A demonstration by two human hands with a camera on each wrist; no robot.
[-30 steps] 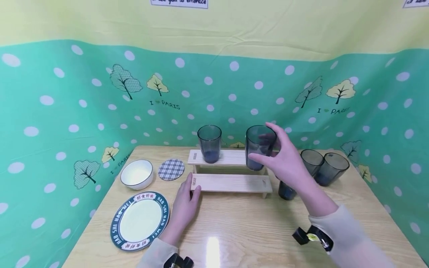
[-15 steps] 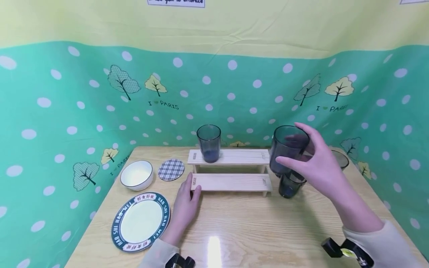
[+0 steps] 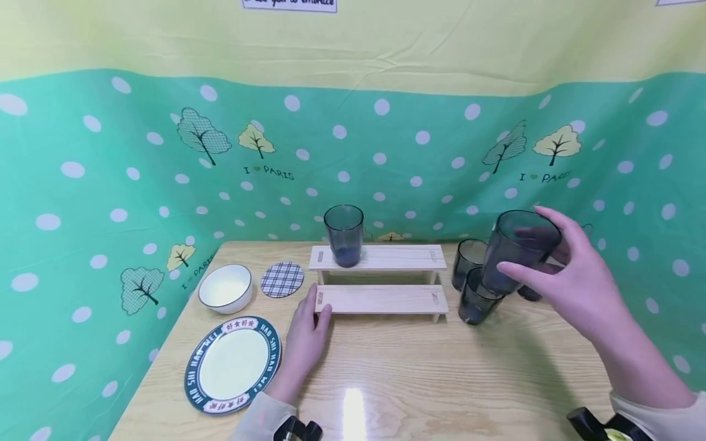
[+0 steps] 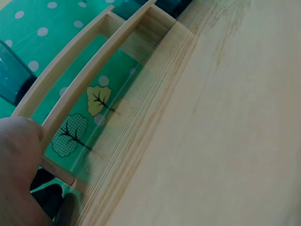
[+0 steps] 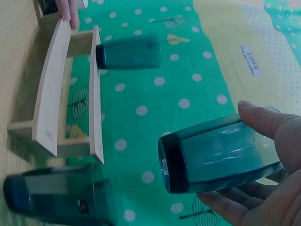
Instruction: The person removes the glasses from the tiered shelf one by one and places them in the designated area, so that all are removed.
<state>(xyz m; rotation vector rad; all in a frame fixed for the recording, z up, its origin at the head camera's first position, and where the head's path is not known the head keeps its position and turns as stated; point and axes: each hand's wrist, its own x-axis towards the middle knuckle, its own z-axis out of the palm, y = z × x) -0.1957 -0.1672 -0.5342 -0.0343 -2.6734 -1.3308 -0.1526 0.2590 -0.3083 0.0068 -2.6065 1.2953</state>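
Observation:
My right hand [image 3: 579,282] holds a dark, see-through tumbler [image 3: 507,260] in the air above the table's right side, with its thumb on the near side and fingers behind. In the right wrist view this tumbler [image 5: 216,153] is bare at its base. My left hand [image 3: 303,340] grips the left end of a two-step wooden rack [image 3: 380,299], thumb at the front edge of the lower step. A matching tumbler [image 3: 344,229] stands upright at the left of the upper step.
Right of the rack stand two more tumblers, one farther back [image 3: 465,257], one nearer [image 3: 475,303]. Behind my right hand another tumbler base [image 3: 529,294] shows, mostly hidden. On the left lie a white bowl [image 3: 225,288], a checked coaster [image 3: 282,280] and a rimmed plate [image 3: 231,367].
My right hand has carried the tumbler rightward, from over the right end of the upper step to beyond the standing tumblers. My left hand stays at the rack.

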